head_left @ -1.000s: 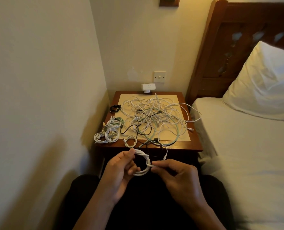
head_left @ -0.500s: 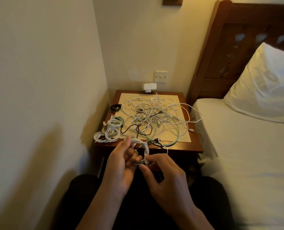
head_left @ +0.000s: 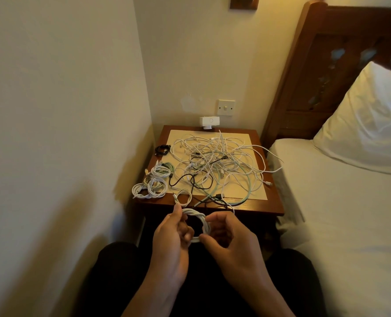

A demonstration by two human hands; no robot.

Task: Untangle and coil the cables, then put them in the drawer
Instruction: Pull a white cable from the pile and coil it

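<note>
A small white cable coil (head_left: pixel 199 221) is held in front of the wooden bedside table (head_left: pixel 254 207). My left hand (head_left: pixel 172 239) grips the coil's left side with thumb and fingers. My right hand (head_left: pixel 230 239) pinches the coil's lower right part, fingers curled. A large tangle of white, black and pale green cables (head_left: pixel 217 163) lies on the tabletop. Several finished white coils (head_left: pixel 152 184) sit at the table's left edge, with a small black coil (head_left: pixel 162 149) behind them. A small loose white loop (head_left: pixel 183 196) lies near the front edge. No drawer shows.
A wall runs close along the left. A bed (head_left: pixel 341 202) with a white pillow (head_left: pixel 368 124) and wooden headboard stands to the right. A white adapter (head_left: pixel 209 122) sits at the table's back under a wall switch (head_left: pixel 226 107). My dark-clothed lap is below the hands.
Both hands kept working the white coil just in front of the table edge. The right hand shifted from the coil's middle to pinch its lower right part. The view tilted slightly.
</note>
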